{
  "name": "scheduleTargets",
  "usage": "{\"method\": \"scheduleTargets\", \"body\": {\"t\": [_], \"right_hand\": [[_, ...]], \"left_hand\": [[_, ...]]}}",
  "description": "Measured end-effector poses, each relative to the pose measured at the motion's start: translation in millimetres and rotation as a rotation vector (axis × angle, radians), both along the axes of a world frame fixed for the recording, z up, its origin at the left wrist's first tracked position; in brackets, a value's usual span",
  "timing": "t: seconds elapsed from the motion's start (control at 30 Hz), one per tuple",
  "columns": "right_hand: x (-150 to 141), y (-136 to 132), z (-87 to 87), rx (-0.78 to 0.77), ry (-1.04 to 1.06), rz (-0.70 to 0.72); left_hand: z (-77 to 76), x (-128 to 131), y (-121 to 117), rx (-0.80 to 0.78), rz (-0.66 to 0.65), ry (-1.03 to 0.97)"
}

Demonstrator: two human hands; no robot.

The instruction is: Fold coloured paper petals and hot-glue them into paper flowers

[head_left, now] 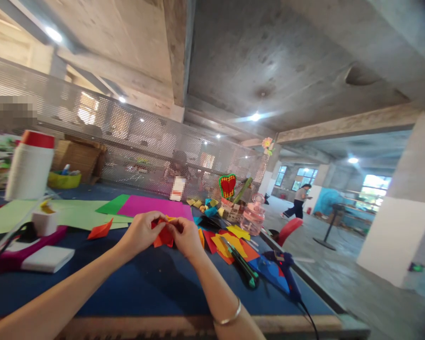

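Over the blue tabletop (156, 288), my left hand (141, 231) and my right hand (186, 236) meet fingertip to fingertip. Both pinch a small piece of orange-red paper (164, 237); its exact folds are partly hidden by my fingers. A bit of yellow shows just behind the fingertips. Left of my left hand lies a folded orange paper piece (101, 230). Beyond the hands are a magenta sheet (152, 206) and a green sheet (115, 206). Close to my right hand, yellow and orange paper pieces (230, 245) lie in a loose pile, with a green-black utility knife (242, 264) across them.
A blue glue gun (286, 271) with a cord lies at the right edge. Behind it stand a pink clear bottle (253, 217) and a red heart decoration (227, 185). A white power bank (47, 259) and a large white thread cone (31, 165) are at left. A person (299, 200) walks beyond.
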State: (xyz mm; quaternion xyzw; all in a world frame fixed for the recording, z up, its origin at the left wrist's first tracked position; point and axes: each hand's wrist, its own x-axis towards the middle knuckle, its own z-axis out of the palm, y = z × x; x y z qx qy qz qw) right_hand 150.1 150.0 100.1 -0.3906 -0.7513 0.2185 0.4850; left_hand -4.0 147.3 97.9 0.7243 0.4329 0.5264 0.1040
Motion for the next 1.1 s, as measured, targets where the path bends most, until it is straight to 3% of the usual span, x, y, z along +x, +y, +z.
{"method": "scheduleTargets", "body": {"t": [0.13, 0.4, 0.7, 0.93, 1.1], "right_hand": [[-2, -4, -1.7, 0.151, -0.157, -0.129], [-2, -7, -3.0, 0.319, -0.310, -0.211], [-9, -7, -6.9, 0.269, -0.246, -0.127], [-8, -11, -7.3, 0.341, -0.367, -0.234], [-7, -9, -7.0, 0.298, -0.261, -0.224]], "left_hand": [[1.0, -1, 2, -0.068, -0.039, 0.015], [3.5, -3, 2, -0.144, -0.093, -0.023], [-3.9, 8, -2, -0.060, 0.163, 0.045], [-7.3, 17, -10, -0.028, 0.169, 0.069], [-4.8, 18, -10, 0.037, 0.174, 0.057]]}}
